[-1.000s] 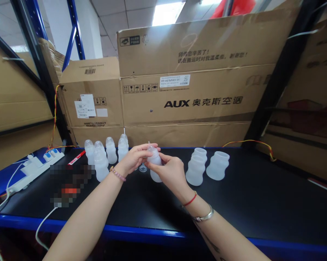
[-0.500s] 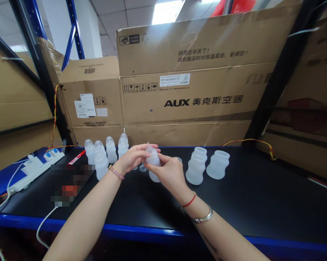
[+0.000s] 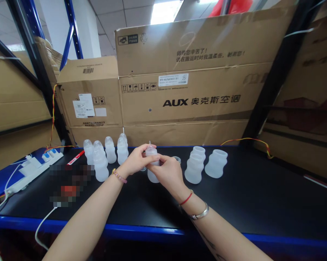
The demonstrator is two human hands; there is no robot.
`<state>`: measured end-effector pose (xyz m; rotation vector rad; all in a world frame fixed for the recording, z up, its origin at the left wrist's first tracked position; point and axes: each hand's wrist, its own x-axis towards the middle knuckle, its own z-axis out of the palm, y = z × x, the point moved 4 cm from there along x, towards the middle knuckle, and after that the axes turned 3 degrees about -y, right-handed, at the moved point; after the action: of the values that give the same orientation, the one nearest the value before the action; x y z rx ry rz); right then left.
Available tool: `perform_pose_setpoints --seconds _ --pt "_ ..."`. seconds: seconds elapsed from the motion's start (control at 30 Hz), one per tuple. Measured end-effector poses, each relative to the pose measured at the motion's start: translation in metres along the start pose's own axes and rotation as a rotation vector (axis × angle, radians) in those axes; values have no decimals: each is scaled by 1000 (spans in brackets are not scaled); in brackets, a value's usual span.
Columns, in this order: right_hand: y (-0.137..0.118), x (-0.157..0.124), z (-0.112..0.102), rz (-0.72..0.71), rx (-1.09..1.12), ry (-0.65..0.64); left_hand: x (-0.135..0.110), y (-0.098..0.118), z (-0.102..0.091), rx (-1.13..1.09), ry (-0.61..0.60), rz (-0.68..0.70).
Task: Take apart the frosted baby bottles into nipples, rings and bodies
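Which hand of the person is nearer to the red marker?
Left. The left hand is right of the red marker, on the held bottle; the right hand holds that bottle too, farther right.

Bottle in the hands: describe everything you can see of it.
The bottle is whitish and translucent, apparently plastic, with a clearer top ending in a narrow tip. It is roughly upright above or on the black tabletop. The left hand holds it near the top, the right hand at its side, partly hiding it.
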<state>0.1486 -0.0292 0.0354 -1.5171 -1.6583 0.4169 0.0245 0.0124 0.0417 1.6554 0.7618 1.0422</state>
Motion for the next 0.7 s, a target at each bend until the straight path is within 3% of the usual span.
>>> perform_pose_setpoints --seconds 0.17,0.33,0.57,0.7 --pt "3 2 1 -35 -75 12 1 -6 -2 -20 -58 -23" --pt "8 5 3 -69 -177 64 1 -10 -1 179 38 82" --pt "15 4 9 -76 -225 163 -1 -12 2 372 135 107" --pt "17 3 13 -47 -243 108 -1 -10 6 451 188 132"
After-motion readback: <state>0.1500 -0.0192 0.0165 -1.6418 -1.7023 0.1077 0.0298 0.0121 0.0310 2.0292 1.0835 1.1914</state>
